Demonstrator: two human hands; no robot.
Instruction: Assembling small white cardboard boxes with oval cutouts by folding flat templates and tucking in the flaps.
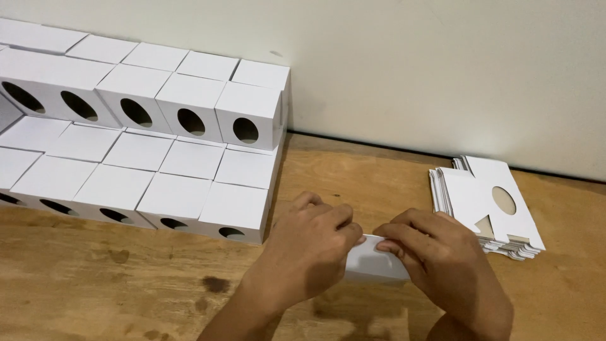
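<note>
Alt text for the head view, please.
Two bare hands, left hand and right hand, grip a small white box over a wooden table. Stacked white boxes with oval holes stand left; flat blanks lie right.

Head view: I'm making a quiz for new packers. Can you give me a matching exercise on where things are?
Things:
1. small white box
2. stack of flat cutouts
3. folded boxes
4. wall

Places:
A. stacked in rows at the left
B. between both hands
C. behind the table
D. on the table at the right

Pairs: 1-B, 2-D, 3-A, 4-C
</note>
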